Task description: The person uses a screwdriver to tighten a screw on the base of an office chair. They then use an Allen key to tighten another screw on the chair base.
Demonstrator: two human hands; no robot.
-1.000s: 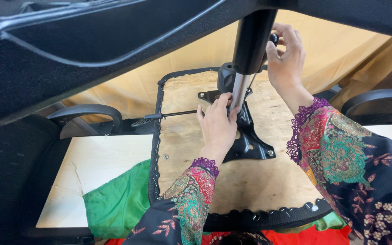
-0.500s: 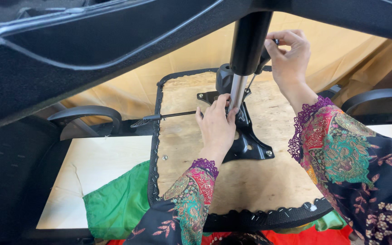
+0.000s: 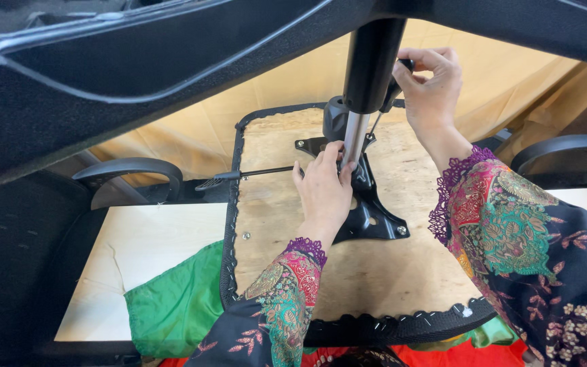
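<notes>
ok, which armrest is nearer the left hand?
The left armrest, the black curved one beside the lever paddle. The left hand rests on the mechanism plate; the other armrest sits beyond the right sleeve.
</notes>
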